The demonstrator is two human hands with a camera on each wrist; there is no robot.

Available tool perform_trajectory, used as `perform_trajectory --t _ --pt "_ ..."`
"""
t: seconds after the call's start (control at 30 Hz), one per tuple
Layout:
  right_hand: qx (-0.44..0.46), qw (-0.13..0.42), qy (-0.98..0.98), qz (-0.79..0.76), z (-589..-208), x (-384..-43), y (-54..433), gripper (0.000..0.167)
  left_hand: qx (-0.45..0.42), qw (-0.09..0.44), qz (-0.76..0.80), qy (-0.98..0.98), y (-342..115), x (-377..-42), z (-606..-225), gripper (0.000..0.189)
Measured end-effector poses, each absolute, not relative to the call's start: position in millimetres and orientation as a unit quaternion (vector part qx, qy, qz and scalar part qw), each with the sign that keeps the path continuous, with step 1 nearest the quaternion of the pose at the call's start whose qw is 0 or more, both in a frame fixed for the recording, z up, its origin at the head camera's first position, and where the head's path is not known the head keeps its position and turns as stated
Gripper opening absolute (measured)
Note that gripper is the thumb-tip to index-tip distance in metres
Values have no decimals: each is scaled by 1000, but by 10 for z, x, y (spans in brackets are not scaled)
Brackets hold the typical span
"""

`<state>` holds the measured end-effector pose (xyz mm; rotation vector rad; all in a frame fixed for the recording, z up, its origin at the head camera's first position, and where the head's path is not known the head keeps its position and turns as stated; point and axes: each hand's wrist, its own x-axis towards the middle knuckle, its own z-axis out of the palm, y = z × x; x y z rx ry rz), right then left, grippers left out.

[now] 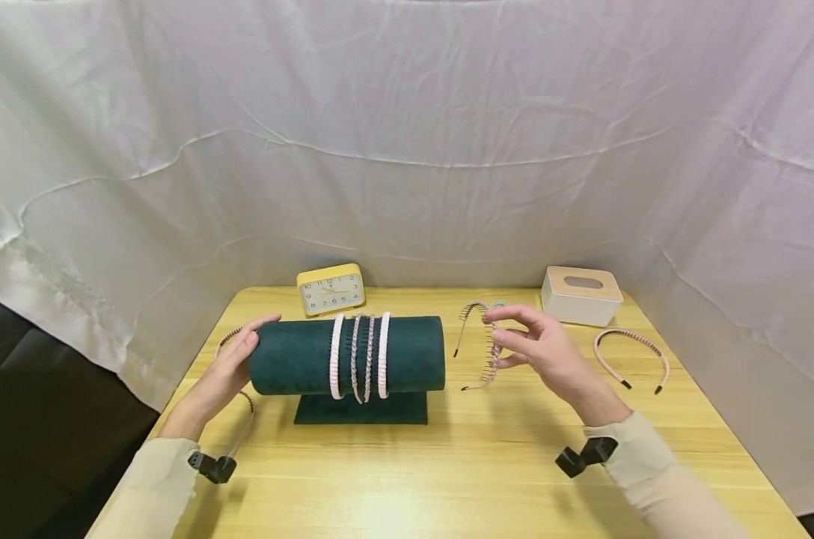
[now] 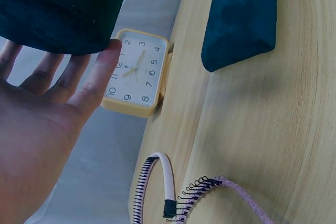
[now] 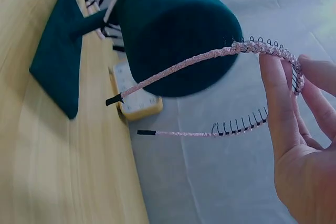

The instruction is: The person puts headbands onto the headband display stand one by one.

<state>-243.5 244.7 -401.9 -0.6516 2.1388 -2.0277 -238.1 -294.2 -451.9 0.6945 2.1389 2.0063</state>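
Note:
A dark green velvet headband stand (image 1: 286, 359), a thick roll on a flat base, carries several headbands around its middle. The outer ones are white (image 1: 336, 355); thinner braided ones (image 1: 369, 359) sit between them. My left hand (image 1: 228, 367) rests against the roll's left end, fingers extended along it, as the left wrist view (image 2: 58, 103) also shows. Off the roll's right end, my right hand (image 1: 542, 348) pinches a pink wrapped headband (image 3: 184, 66) at its curved top between thumb and fingers. Black comb teeth line its inner side, and its dark-tipped ends point toward the stand.
Behind the stand is a yellow alarm clock (image 1: 331, 290). A white tissue box with a wooden lid (image 1: 582, 294) stands at the back right. Another pink headband (image 1: 632, 337) lies on the table at right; more headbands (image 2: 168, 182) lie near my left hand. Pale curtains surround the table.

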Motion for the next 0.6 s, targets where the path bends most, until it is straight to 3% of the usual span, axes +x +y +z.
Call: perform_trajectory --t 0.6 --pt "-224 103 670 -700 -4009 -2447 1780 37 234 66 669 703 -2945 -2382 -4518 52"
